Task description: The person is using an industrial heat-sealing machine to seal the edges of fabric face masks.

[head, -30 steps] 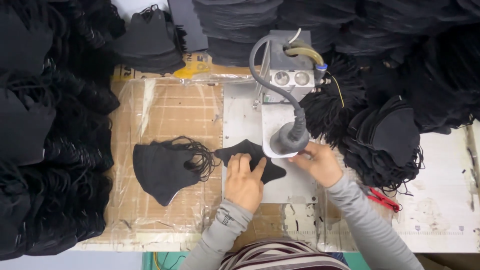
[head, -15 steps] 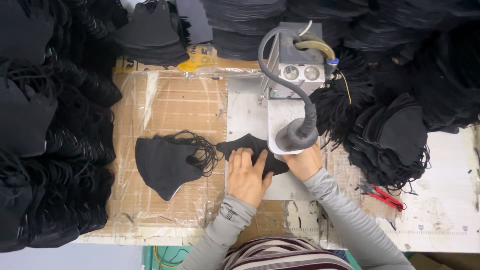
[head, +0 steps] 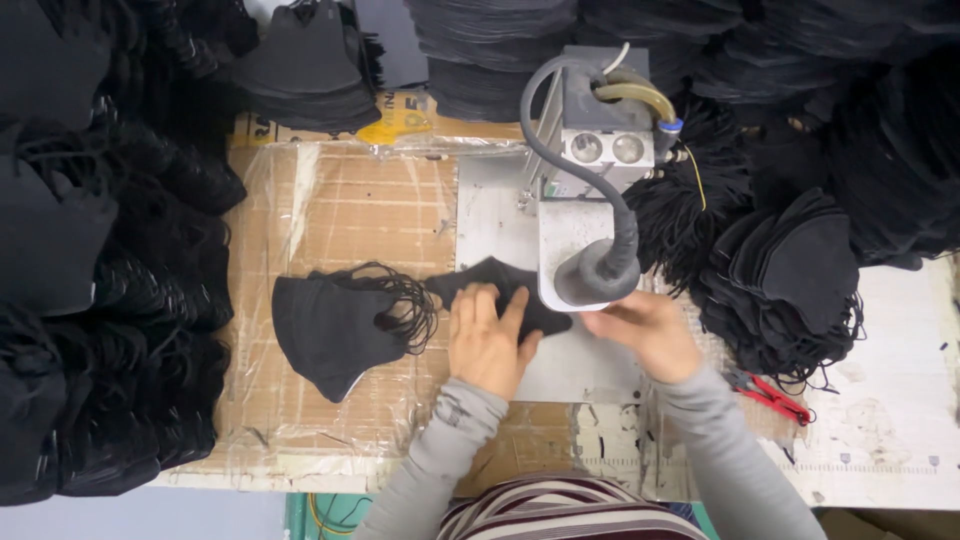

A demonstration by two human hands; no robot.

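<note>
While the left hand (head: 487, 340) lies flat, fingers spread, on the mask (head: 497, 290) at the plate's (head: 490, 225) front, the machine head (head: 590, 275) hides the mask's right end; the right hand's (head: 645, 330) grip cannot be made out.

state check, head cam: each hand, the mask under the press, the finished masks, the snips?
left hand: flat, pressing on black mask piece
right hand: at the press head, grip unclear
black mask piece: flat on metal plate
finished masks: stacked on cardboard, loops tangled
red snips: lying untouched
</note>
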